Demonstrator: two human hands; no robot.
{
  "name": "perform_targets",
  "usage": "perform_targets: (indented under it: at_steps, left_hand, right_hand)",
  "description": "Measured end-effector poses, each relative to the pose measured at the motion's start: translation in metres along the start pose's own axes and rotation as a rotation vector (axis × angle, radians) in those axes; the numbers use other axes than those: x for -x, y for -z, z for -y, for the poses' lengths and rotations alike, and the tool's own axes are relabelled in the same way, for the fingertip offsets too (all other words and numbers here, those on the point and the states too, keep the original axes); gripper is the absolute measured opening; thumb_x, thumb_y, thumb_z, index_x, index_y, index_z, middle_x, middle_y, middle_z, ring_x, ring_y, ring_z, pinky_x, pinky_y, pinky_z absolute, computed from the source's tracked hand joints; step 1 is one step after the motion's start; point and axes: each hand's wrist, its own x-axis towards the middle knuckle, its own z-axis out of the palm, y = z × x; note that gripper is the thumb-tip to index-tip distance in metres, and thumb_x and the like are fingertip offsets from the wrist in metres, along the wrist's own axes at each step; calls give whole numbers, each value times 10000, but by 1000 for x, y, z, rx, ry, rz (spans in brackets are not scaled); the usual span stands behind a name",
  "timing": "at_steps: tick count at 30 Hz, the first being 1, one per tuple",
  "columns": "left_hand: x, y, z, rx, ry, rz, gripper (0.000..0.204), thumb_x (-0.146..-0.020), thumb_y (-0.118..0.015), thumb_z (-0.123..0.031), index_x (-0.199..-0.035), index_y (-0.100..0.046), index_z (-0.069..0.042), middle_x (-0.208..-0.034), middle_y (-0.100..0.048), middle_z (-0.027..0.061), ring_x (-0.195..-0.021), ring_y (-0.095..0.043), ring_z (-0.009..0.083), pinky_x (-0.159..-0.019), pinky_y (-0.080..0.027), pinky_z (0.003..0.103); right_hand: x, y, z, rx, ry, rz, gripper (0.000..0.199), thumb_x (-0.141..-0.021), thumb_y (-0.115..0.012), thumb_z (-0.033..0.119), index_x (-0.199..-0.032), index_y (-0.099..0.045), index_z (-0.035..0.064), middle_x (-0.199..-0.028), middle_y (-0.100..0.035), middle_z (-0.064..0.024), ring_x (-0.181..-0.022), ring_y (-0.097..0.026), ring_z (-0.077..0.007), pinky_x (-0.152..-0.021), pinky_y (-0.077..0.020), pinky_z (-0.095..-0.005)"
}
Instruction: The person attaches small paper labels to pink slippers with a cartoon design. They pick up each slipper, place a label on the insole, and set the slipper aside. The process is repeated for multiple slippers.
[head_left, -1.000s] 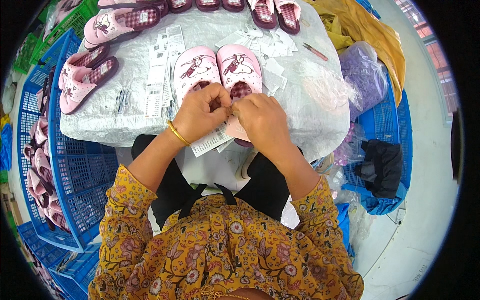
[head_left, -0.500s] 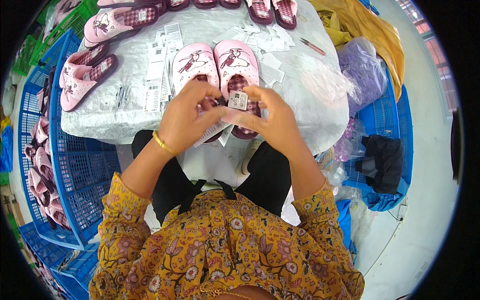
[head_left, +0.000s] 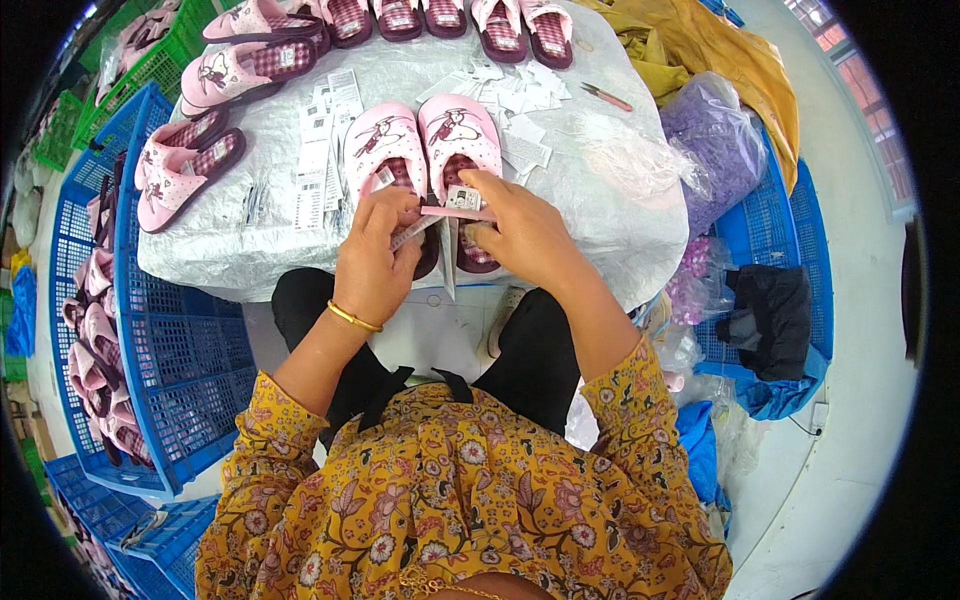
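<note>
A pair of pink slippers (head_left: 425, 150) with checked insoles lies side by side on the counter (head_left: 590, 215), which is covered with a white sheet, just ahead of the seated person. Both hands are held together over the heel ends of the pair. The left hand (head_left: 375, 255) is curled, its fingertips pinching a narrow white strip; the right hand (head_left: 520, 235) pinches a thin pink strip at its 9 o'clock side, and a small printed tag (head_left: 463, 196) sits just above it against the right slipper. Whether the strips are already joined cannot be told.

The step in hand appears to be the tagging of the pair. It is judged to go best if the two slippers are kept level and touching, the tag is held flat, and the strip is kept taut between both pinches so that nothing twists.

Loose paper tags (head_left: 322, 150) are spread at 10 o'clock of the pair and more at 1 o'clock. Further slippers (head_left: 185, 165) lie at 9 o'clock, beside a blue crate (head_left: 170, 330).
</note>
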Motion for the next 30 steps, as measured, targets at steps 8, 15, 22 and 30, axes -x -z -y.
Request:
perform_targets:
  at_steps: [8, 15, 22, 30]
  left_hand:
    - [-1, 8, 9, 148, 88, -37, 428, -798, -605, 116, -1201, -533, -10, -1301, -480, 176, -1023, -690, 264, -828, -563, 330]
    - [-3, 9, 10, 128, 86, -31, 383, -812, -591, 121, -1175, -538, 9, -1282, -490, 178, -1032, -682, 270, -876, -560, 342]
    - [-6, 7, 12, 28, -4, -81, 315, -798, -578, 110, -1098, -590, 13, -1184, -563, 188, -1079, -625, 309, -912, -530, 362]
    - [-6, 9, 14, -59, -26, -123, 234, -799, -588, 77, -1022, -624, 15, -1118, -625, 197, -1078, -605, 347, -950, -475, 386]
  right_hand:
    - [-10, -2, -7, -257, -221, 109, 488, -813, -680, 40, -1288, -574, 69, -1115, -678, -119, -921, -678, -226, -808, -533, -334]
    - [-6, 0, -10, -423, -290, 58, 439, -811, -690, 68, -1239, -596, 65, -1038, -703, -128, -913, -687, -227, -793, -530, -332]
    - [-7, -8, -13, -786, -302, -4, 457, -797, -682, 30, -1241, -575, 15, -1092, -687, -133, -890, -673, -172, -777, -527, -287]
    - [2, -3, -6, -839, -331, -97, 468, -845, -670, -3, -1291, -527, 15, -1126, -626, -116, -845, -616, -83, -754, -500, -238]
